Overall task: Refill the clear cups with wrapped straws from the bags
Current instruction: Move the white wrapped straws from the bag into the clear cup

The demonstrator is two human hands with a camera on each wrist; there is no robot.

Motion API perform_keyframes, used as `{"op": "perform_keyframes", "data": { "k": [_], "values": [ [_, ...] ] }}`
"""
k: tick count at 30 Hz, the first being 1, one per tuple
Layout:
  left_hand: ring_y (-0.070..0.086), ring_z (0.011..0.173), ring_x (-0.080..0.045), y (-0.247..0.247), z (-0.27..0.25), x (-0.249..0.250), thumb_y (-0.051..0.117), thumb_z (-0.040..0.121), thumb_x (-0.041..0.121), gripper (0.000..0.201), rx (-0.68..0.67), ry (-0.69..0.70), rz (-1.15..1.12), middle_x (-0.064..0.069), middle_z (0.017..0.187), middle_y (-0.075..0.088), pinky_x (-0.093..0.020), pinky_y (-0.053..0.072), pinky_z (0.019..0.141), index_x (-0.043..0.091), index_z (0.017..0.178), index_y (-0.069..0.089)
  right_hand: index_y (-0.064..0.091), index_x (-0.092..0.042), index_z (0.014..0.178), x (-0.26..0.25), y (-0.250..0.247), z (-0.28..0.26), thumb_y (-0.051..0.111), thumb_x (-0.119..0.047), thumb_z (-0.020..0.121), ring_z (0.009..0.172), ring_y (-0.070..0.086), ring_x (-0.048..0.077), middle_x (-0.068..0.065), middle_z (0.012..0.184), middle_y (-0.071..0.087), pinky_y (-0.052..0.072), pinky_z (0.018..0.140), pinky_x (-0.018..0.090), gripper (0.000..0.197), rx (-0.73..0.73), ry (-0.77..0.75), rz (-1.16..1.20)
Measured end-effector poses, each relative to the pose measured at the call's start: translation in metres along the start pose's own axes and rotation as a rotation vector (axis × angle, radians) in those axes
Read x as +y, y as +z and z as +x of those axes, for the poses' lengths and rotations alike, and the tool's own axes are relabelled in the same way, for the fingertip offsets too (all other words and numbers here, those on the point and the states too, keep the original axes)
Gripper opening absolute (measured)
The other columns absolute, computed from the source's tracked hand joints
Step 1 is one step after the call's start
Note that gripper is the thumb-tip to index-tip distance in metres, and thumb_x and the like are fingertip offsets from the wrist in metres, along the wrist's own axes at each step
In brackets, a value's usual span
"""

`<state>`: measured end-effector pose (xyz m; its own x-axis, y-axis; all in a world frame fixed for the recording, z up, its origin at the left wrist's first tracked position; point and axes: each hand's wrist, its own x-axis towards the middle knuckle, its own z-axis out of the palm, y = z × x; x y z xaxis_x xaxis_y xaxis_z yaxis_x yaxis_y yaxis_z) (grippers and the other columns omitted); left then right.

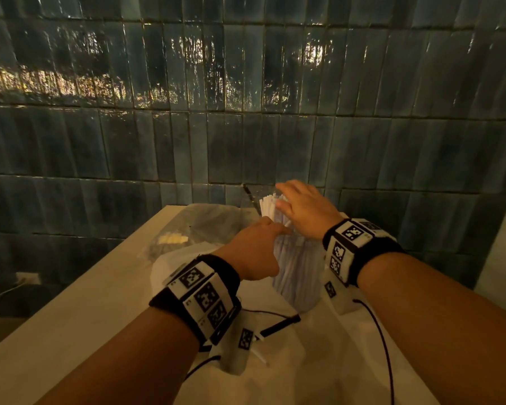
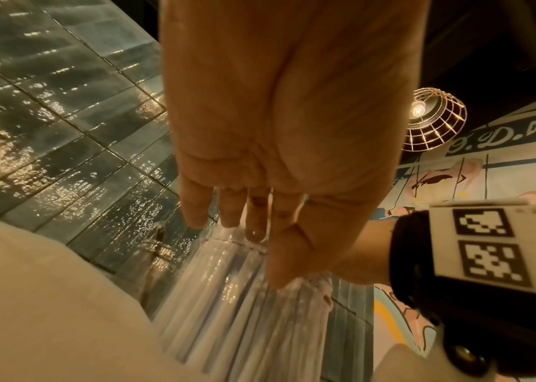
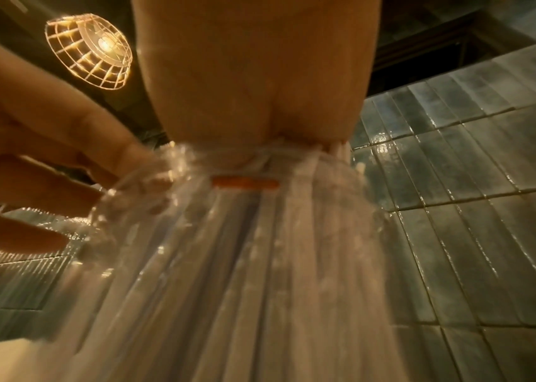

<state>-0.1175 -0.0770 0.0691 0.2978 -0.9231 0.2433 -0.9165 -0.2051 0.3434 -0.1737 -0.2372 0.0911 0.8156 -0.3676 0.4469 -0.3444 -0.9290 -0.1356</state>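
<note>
A clear cup (image 1: 293,276) packed with white wrapped straws (image 1: 268,205) stands on the table, seen close in the left wrist view (image 2: 237,297) and the right wrist view (image 3: 260,258). My right hand (image 1: 304,210) lies over the straw tops, palm (image 3: 253,85) pressing on them, fingers spread. My left hand (image 1: 256,251) is at the cup's left side. Its straight fingers (image 2: 194,206) and thumb touch the rim, and they show too in the right wrist view (image 3: 30,181).
A clear plastic bag (image 1: 205,226) holding some straws (image 1: 173,238) lies behind left on the beige table (image 1: 70,302). A white bag (image 1: 184,270) lies under my wrists. Another clear cup (image 2: 155,261) with a dark stick (image 1: 250,197) stands by the tiled wall (image 1: 246,112).
</note>
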Motion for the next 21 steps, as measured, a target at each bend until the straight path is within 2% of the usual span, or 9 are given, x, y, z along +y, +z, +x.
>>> {"op": "perform_keyframes", "data": {
  "k": [2, 5, 7, 9, 12, 14, 15, 18, 21],
  "values": [
    [0.042, 0.122, -0.021, -0.002, -0.001, -0.001, 0.069, 0.074, 0.013, 0.075, -0.011, 0.007, -0.012, -0.002, 0.136, 0.039, -0.032, 0.040, 0.099, 0.026, 0.141, 0.039, 0.040, -0.024, 0.136, -0.005, -0.006, -0.009, 0.042, -0.043, 0.096, 0.127, 0.036, 0.023, 0.003, 0.137, 0.039, 0.038, 0.098, 0.040, 0.044, 0.082, -0.048, 0.024],
    [0.040, 0.122, -0.017, -0.007, -0.004, 0.000, 0.069, 0.075, 0.014, 0.075, -0.053, 0.062, -0.070, -0.002, 0.143, 0.034, -0.027, 0.040, 0.100, 0.023, 0.142, 0.038, 0.051, -0.022, 0.125, -0.016, -0.017, -0.030, 0.049, -0.044, 0.092, 0.115, 0.044, 0.020, 0.002, 0.122, 0.052, 0.033, 0.098, 0.036, 0.040, 0.215, -0.145, -0.008],
    [0.039, 0.110, -0.005, -0.013, -0.010, 0.001, 0.070, 0.076, 0.013, 0.071, -0.048, 0.138, -0.147, 0.001, 0.142, 0.033, -0.007, 0.039, 0.087, 0.022, 0.139, 0.040, 0.057, -0.020, 0.115, -0.028, -0.020, -0.046, 0.051, -0.041, 0.092, 0.108, 0.045, 0.017, 0.000, 0.114, 0.053, 0.032, 0.092, 0.029, 0.032, 0.264, -0.220, 0.012],
    [0.037, 0.104, 0.003, -0.020, -0.016, 0.000, 0.071, 0.075, 0.010, 0.065, -0.006, 0.188, -0.188, 0.007, 0.134, 0.034, 0.003, 0.032, 0.079, 0.022, 0.134, 0.045, 0.061, -0.018, 0.105, -0.040, -0.020, -0.061, 0.052, -0.031, 0.093, 0.101, 0.045, 0.013, -0.001, 0.107, 0.051, 0.030, 0.083, 0.023, 0.020, 0.261, -0.245, 0.083],
    [0.040, 0.112, -0.001, -0.031, -0.028, -0.008, 0.070, 0.077, 0.015, 0.050, 0.049, 0.109, -0.013, 0.013, 0.133, 0.041, 0.002, 0.024, 0.086, 0.027, 0.124, 0.057, 0.063, -0.016, 0.100, -0.058, -0.019, -0.077, 0.056, -0.020, 0.091, 0.090, 0.047, 0.010, -0.002, 0.096, 0.052, 0.035, 0.075, 0.021, 0.012, 0.172, -0.257, 0.189],
    [0.048, 0.107, -0.002, -0.036, -0.039, -0.017, 0.071, 0.077, 0.017, 0.029, 0.041, 0.047, 0.066, 0.015, 0.122, 0.053, 0.002, 0.026, 0.074, 0.029, 0.103, 0.065, 0.062, -0.015, 0.092, -0.070, -0.018, -0.084, 0.059, -0.016, 0.089, 0.079, 0.049, 0.011, -0.004, 0.086, 0.052, 0.038, 0.067, 0.023, 0.005, 0.103, -0.282, 0.230],
    [0.051, 0.106, -0.004, -0.037, -0.045, -0.020, 0.071, 0.077, 0.017, 0.020, 0.008, 0.016, 0.074, 0.013, 0.117, 0.059, 0.000, 0.027, 0.072, 0.030, 0.091, 0.065, 0.062, -0.014, 0.087, -0.076, -0.016, -0.086, 0.058, -0.016, 0.088, 0.076, 0.050, 0.012, -0.003, 0.082, 0.052, 0.041, 0.065, 0.026, 0.004, 0.067, -0.295, 0.232],
    [0.053, 0.104, -0.011, -0.034, -0.065, -0.030, 0.073, 0.078, 0.024, 0.018, -0.152, -0.138, 0.136, 0.009, 0.114, 0.061, -0.018, 0.036, 0.084, 0.036, 0.076, 0.061, 0.065, -0.013, 0.083, -0.093, -0.005, -0.093, 0.055, -0.017, 0.089, 0.071, 0.057, 0.017, 0.001, 0.077, 0.061, 0.048, 0.065, 0.035, 0.012, -0.109, -0.301, 0.190],
    [0.049, 0.118, -0.018, -0.027, -0.081, -0.040, 0.074, 0.077, 0.027, 0.014, -0.250, -0.239, 0.155, 0.004, 0.127, 0.057, -0.024, 0.033, 0.088, 0.036, 0.077, 0.063, 0.069, -0.011, 0.087, -0.106, 0.011, -0.098, 0.053, -0.018, 0.089, 0.070, 0.058, 0.019, 0.005, 0.081, 0.066, 0.046, 0.062, 0.030, 0.017, -0.336, -0.308, 0.128]
  ]
}}
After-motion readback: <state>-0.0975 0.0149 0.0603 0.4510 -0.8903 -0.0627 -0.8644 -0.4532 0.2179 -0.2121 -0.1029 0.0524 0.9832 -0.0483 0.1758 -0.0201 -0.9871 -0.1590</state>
